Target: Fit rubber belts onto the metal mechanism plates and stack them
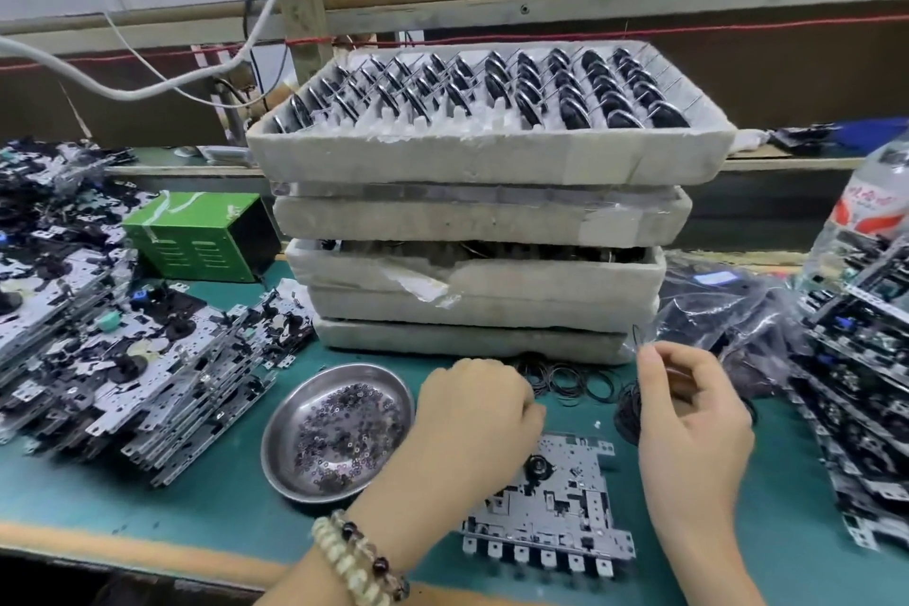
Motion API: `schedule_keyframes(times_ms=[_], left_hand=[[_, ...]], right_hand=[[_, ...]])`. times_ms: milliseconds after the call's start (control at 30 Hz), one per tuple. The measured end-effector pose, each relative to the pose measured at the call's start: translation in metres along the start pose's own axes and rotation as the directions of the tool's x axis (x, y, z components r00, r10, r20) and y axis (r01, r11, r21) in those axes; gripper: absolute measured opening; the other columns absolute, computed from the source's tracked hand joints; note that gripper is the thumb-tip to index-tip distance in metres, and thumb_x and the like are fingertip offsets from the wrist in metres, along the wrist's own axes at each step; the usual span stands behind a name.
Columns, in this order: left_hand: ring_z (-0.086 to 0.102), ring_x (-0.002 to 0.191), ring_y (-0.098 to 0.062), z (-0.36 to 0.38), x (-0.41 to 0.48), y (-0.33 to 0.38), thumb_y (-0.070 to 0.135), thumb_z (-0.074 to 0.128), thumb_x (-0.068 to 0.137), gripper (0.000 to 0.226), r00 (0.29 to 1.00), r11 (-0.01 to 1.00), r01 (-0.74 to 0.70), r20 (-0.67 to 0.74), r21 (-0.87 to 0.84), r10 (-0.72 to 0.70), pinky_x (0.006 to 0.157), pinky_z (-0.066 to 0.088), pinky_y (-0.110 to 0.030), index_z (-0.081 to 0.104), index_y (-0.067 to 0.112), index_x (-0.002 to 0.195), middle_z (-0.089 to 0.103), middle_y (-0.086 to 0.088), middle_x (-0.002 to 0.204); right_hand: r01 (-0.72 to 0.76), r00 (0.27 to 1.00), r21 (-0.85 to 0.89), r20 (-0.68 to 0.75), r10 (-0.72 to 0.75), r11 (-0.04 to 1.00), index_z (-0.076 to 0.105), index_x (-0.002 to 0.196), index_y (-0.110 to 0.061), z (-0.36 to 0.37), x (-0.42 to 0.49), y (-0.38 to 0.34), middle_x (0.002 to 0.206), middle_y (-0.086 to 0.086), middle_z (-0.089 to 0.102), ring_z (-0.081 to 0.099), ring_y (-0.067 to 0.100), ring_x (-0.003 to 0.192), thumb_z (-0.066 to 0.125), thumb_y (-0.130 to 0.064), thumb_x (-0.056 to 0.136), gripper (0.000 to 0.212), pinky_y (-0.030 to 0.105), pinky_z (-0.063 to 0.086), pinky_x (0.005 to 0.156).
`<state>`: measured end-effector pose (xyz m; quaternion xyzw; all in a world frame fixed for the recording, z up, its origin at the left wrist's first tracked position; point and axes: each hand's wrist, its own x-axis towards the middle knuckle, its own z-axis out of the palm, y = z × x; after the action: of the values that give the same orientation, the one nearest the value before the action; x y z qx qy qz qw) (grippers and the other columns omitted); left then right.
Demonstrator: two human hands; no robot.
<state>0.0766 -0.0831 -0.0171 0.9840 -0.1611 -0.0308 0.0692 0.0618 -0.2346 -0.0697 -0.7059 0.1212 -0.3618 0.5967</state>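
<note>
Rubber belts (pixel 570 381) lay loose in a scatter of thin black rings on the green mat (pixel 221 502) just beyond the mechanism plate (pixel 556 507), which lay flat between the two hands. The belts were judged very light, limp and stretchy, liable to tangle and to spring off if let go under tension, and best taken one at a time by a fingertip pinch on the loop. The plate was judged stiff thin stamped metal with sharp tabs and small fitted parts, best steadied by an edge or corner. The right hand (pixel 688 413) was held raised beyond the plate's far-right corner, palm turned inward, thumb and forefinger closed together on a single belt (pixel 637 335) whose loop stood up above the fingertips. A dark bundle of belts (pixel 627 413) sat against that hand's inner side; whether it was gripped could not be determined. The left hand (pixel 477 413) was knuckles-up over the plate's far-left corner, fingers curled under; its fingertips were hidden, so any hold could not be confirmed. Left of the plate stood a steel dish (pixel 295 423) of small washers, with stacked plates (pixel 147 384) further left. Foam trays (pixel 467 310) were piled beyond the plate, and another plate stack (pixel 856 384) stood to its right.
</note>
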Motion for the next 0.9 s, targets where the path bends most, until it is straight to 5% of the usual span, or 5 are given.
schedule_keyframes(times_ms=[133,267,367,467,900], left_hand=[[0.065,0.093,-0.001,-0.048,-0.002,-0.006,0.054,0.05,0.098,0.032,0.997,0.914,-0.036,-0.072,-0.404,0.008,0.086,0.054,-0.03,0.072,0.032,0.106,0.07,0.018,0.105],[0.053,0.054,-0.001,-0.123,-0.006,-0.001,0.044,0.058,0.096,0.02,0.983,0.649,-0.179,-0.168,-0.74,0.08,0.049,0.043,-0.013,0.07,0.03,0.103,0.074,0.015,0.089],[0.049,0.049,-0.002,-0.166,0.006,0.007,0.041,0.061,0.097,0.018,0.889,0.751,-0.271,-0.455,-0.601,-0.043,0.047,0.044,-0.017,0.071,0.027,0.098,0.074,0.008,0.082],[0.062,0.076,-0.022,-0.189,0.036,0.01,0.043,0.053,0.096,0.03,0.761,0.98,-0.023,-0.639,-0.198,-0.111,0.069,0.048,-0.032,0.073,0.02,0.101,0.07,-0.003,0.091],[0.048,0.076,-0.032,-0.174,0.097,0.018,0.016,0.054,0.089,0.03,0.716,0.968,0.251,-0.676,0.015,-0.175,0.058,0.027,-0.033,0.037,0.012,0.064,0.041,-0.007,0.068]], right_hand=[[0.038,0.999,-0.018,0.022,-0.038,0.999,0.06,0.084,-0.035,0.001,-0.001,-0.002,0.088,-0.009,0.064,0.059,0.004,0.08,0.062,-0.026,0.094,0.014,0.011,0.045,0.067],[0.064,0.998,-0.014,0.032,-0.063,0.998,0.062,0.083,-0.032,0.001,-0.002,-0.004,0.089,-0.01,0.064,0.059,0.005,0.082,0.065,-0.022,0.092,0.014,0.012,0.044,0.069],[0.056,0.998,-0.014,0.038,-0.056,0.998,0.062,0.082,-0.032,0.001,-0.002,-0.004,0.088,-0.009,0.064,0.059,0.007,0.08,0.065,-0.022,0.092,0.014,0.011,0.043,0.068],[0.036,0.999,-0.007,0.022,-0.036,0.999,0.062,0.082,-0.032,0.0,-0.001,-0.004,0.086,-0.006,0.064,0.058,0.007,0.077,0.064,-0.022,0.092,0.015,0.01,0.042,0.066],[-0.003,1.0,0.02,-0.002,0.003,1.0,0.06,0.085,-0.027,-0.001,-0.001,0.0,0.08,0.0,0.063,0.056,0.01,0.069,0.059,-0.024,0.096,0.011,0.014,0.042,0.059]])
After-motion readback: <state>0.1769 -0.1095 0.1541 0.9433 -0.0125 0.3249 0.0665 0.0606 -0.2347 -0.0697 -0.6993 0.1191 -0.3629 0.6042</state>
